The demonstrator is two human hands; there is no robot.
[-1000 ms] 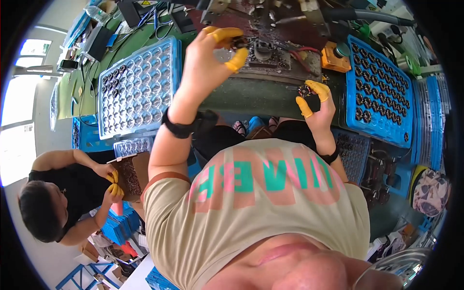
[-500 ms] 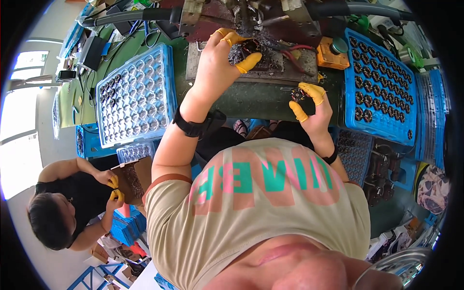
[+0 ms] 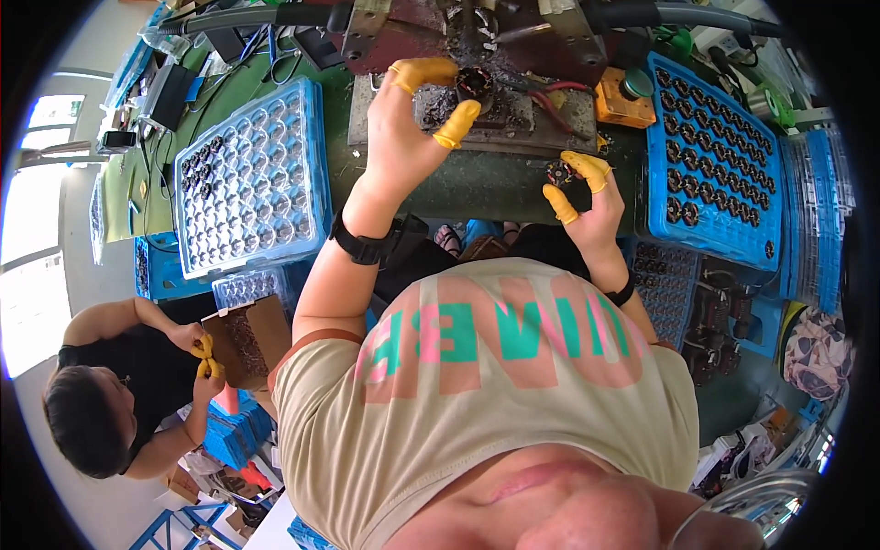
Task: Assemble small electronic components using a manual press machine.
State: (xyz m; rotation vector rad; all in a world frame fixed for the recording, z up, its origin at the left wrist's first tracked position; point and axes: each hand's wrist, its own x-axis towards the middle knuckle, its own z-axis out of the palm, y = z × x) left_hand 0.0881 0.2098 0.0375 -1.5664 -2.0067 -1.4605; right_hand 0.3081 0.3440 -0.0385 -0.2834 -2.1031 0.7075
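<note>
My left hand [image 3: 399, 137], with yellow finger cots on thumb and fingers, is open at the machine's fixture. Its thumb and fingertips are spread on either side of a small round motor stator [image 3: 474, 82] seated there, not closed on it. My right hand [image 3: 596, 209], also in yellow cots, is lower and to the right, above the bench's near edge. Between its thumb and fingers it holds another small dark stator [image 3: 559, 172] with thin wire ends.
Red-handled pliers [image 3: 552, 103] lie on the grimy metal base [image 3: 577, 137], beside an orange box [image 3: 623, 103]. A mostly unfilled clear-celled tray [image 3: 316, 174] stands left; a blue tray [image 3: 655, 197] full of stators stands right. At lower left a co-worker [image 3: 147, 385] handles parts by a cardboard box [image 3: 275, 321].
My left thumb and fingers have opened and drawn back from the stator in the fixture, leaving it more exposed. My right hand stays nearly in place with its stator.
</note>
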